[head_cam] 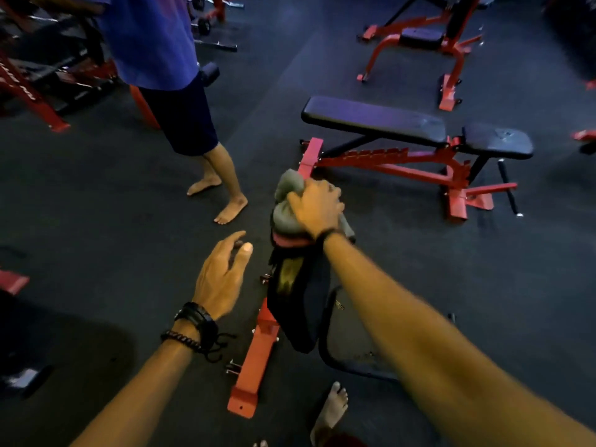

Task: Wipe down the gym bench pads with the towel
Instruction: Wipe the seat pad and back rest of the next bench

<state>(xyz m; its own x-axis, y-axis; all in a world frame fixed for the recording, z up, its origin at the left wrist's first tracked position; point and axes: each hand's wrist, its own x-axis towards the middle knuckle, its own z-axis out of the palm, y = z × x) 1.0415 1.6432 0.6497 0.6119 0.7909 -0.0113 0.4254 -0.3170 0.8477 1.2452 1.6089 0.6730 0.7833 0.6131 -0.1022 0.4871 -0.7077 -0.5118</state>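
My right hand (314, 208) presses the bunched grey cloth towel (287, 201) onto the upright black bench pad (303, 304); left hand (222, 275) hovers relaxed, empty. Next, I'd drag downward.

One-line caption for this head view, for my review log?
Right hand presses a bunched grey towel onto the raised bench pad; left hand hovers open beside it.
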